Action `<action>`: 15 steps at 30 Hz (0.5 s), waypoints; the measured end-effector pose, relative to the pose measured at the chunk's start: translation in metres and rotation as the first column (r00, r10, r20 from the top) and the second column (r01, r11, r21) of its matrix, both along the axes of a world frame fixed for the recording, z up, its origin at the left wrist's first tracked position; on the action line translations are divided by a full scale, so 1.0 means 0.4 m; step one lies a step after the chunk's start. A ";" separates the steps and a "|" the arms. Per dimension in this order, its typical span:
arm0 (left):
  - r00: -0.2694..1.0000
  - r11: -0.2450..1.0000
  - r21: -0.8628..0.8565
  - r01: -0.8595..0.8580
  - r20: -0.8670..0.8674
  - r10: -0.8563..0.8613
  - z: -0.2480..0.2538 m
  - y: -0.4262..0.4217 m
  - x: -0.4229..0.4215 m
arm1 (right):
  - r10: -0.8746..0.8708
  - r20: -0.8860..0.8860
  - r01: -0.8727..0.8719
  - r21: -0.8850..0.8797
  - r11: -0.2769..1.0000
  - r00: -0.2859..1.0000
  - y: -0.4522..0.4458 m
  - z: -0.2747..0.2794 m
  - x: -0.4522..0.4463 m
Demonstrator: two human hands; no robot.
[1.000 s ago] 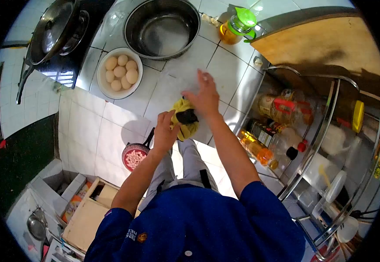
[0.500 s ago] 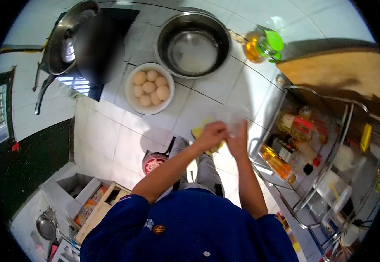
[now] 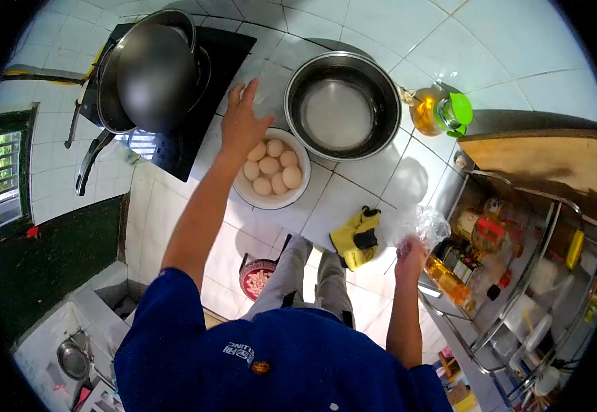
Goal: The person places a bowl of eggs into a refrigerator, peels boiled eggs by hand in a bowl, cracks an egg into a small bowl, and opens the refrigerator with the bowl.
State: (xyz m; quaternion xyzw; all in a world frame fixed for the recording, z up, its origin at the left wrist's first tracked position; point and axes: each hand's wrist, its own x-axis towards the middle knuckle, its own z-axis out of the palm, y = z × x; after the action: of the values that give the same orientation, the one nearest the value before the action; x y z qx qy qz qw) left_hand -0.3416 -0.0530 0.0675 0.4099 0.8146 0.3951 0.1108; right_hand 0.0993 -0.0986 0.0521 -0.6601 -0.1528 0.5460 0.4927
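Note:
My left hand (image 3: 245, 123) reaches over the counter beside a white bowl (image 3: 242, 192) of eggs (image 3: 269, 165). Its fingers are spread and I see nothing gripped in them. Something faint and clear may lie by the fingertips, but I cannot make it out. My right hand (image 3: 412, 257) is closed on a crumpled clear plastic bag (image 3: 427, 223) at the counter's right side. Between the hands, a yellow and black cloth-like item (image 3: 355, 239) rests at the counter's front edge. Behind the eggs stands a large metal basin (image 3: 291, 113) with a cloudy, pale bottom.
A pan (image 3: 110, 110) with a long handle sits on the black stove (image 3: 233, 44) at left, partly blurred out. An oil jug (image 3: 429, 113) with a green lid stands back right. Bottles (image 3: 449, 283) fill a metal rack at right. A red patterned stool (image 3: 256, 278) is below.
My hands, together at the counter's front before, have moved apart. The left went up and left past the eggs; the right shifted right with the bag. The view has shifted too.

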 end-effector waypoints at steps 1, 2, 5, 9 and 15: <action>0.966 0.997 -0.019 0.070 -0.249 -0.072 -0.059 0.028 -0.035 | 0.001 0.001 -0.001 0.002 1.000 1.000 -0.009 -0.004 -0.002; 0.924 0.994 -0.037 0.102 -0.368 -0.108 -0.089 0.046 -0.059 | 0.029 -0.019 -0.029 -0.017 0.999 0.999 -0.017 -0.016 0.000; 0.934 0.941 -0.273 0.200 -0.236 -0.267 -0.136 0.081 -0.107 | 0.019 0.018 -0.018 -0.054 0.998 1.000 -0.021 -0.010 -0.041; 0.996 0.984 -0.179 -0.004 -0.085 -0.012 -0.084 0.067 -0.117 | 0.091 0.000 -0.091 -0.021 0.996 0.996 -0.048 -0.006 -0.037; 0.994 0.993 0.117 0.000 -0.105 0.013 0.009 -0.022 -0.114 | 0.217 -0.057 -0.218 0.004 0.976 0.974 -0.082 -0.010 -0.028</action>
State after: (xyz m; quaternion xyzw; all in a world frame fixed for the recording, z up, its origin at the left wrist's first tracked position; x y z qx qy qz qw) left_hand -0.3872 -0.0617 0.0711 0.4333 0.7962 0.4202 0.0424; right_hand 0.0883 -0.1314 0.0481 -0.6242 -0.2094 0.6155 0.4333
